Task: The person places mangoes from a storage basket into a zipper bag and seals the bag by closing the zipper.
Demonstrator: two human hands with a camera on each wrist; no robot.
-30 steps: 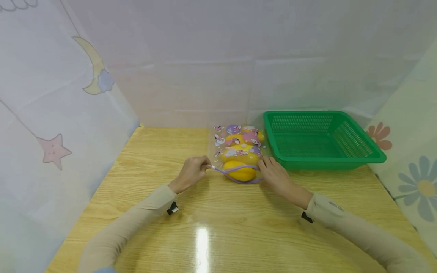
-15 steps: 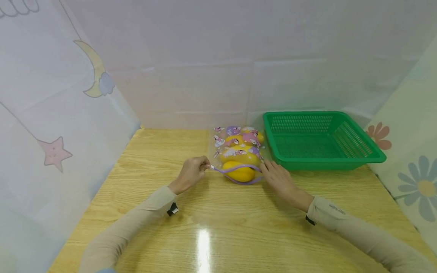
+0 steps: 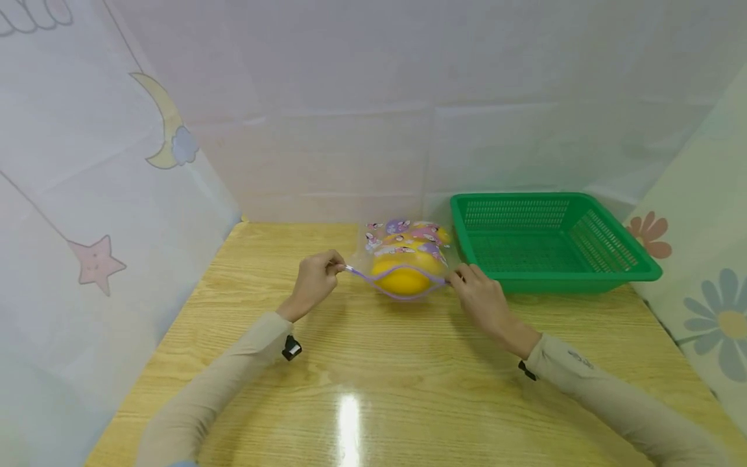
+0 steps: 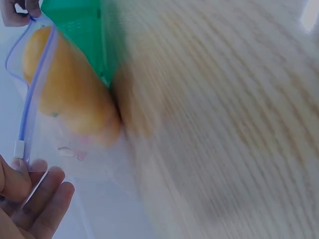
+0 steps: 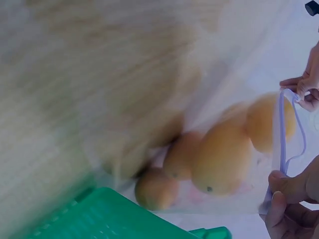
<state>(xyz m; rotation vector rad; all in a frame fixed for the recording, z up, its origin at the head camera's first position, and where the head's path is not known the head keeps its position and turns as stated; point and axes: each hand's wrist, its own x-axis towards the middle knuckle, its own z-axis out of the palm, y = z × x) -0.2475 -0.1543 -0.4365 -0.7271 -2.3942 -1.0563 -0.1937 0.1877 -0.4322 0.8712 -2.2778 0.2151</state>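
A clear zip bag (image 3: 372,244) printed with pink and purple cartoon figures holds several yellow-orange fruits (image 3: 403,283). Its purple-edged mouth gapes toward the person, one fruit just inside. My left hand (image 3: 315,280) pinches the left corner of the mouth, right by the white slider (image 4: 19,149). At the other end of the zip, my right hand (image 3: 482,299) pinches the bag's corner between thumb and fingers. In the right wrist view the fruits (image 5: 222,159) hang together within the clear plastic, the front of the bag lifted.
A green plastic basket (image 3: 560,280) stands at the back right, close beside the bag and right hand. Wooden table (image 3: 403,383) spreads out in front. Printed cloth walls (image 3: 327,149) enclose the back and both sides.
Both hands have raised the bag's mouth slightly and away from the person; the left hand also moved left, drawing the zip edge tauter. The right fingers now curl more around the corner.
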